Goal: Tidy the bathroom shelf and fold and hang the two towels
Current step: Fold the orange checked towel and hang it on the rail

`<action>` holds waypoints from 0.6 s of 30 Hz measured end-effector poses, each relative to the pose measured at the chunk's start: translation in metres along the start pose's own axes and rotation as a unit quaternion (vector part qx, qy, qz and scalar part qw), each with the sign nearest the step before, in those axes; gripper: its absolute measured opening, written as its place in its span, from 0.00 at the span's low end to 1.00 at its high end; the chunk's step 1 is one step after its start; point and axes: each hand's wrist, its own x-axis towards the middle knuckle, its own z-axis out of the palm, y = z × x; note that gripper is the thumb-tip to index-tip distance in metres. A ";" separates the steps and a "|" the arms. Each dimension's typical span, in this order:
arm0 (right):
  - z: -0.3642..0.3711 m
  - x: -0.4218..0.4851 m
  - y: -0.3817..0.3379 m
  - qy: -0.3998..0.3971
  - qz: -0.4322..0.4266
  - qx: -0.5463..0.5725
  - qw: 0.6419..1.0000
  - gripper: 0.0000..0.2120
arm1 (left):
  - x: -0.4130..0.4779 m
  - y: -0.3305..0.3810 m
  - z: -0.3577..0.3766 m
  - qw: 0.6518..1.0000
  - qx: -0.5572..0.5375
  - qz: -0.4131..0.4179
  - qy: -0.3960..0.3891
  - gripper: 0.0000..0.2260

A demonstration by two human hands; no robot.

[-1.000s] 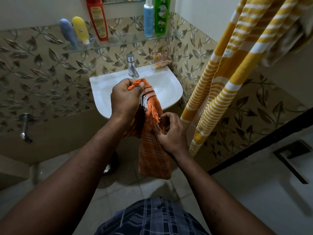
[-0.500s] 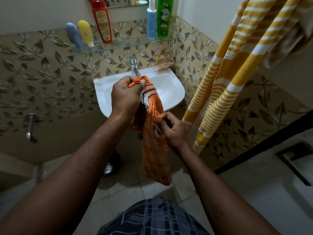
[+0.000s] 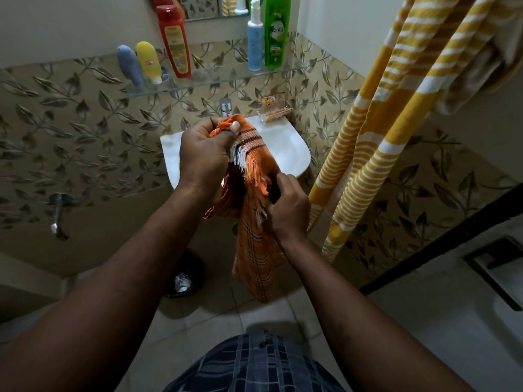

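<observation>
An orange checked towel with a white and orange fringe hangs in front of me over the floor. My left hand grips its bunched top end just before the sink. My right hand pinches the cloth lower down, beside the fringe. A yellow and white striped towel hangs at the right from above. On the glass shelf stand a red bottle, a green bottle, a blue and white pump bottle, and a yellow tube and a blue tube leaning.
A white sink with a tap juts from the leaf-tiled wall. A clear soap dish sits at its back right. A dark bin stands on the floor below. A wall tap sticks out at left.
Both hands rose slightly with the orange towel. My right hand shifted its pinch up along the cloth near the fringe. The view tilted up, showing more of the shelf.
</observation>
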 end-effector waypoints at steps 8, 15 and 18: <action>-0.015 -0.009 0.015 0.050 0.049 0.064 0.996 0.06 | 0.005 -0.015 -0.016 0.994 0.006 -0.017 0.110 0.08; -0.009 0.002 0.008 0.053 0.157 0.153 0.974 0.05 | 0.005 -0.012 -0.007 0.995 -0.005 -0.009 0.098 0.05; -0.012 -0.003 0.005 0.001 0.106 0.158 0.982 0.21 | 0.004 -0.008 0.000 0.996 -0.012 -0.014 0.090 0.05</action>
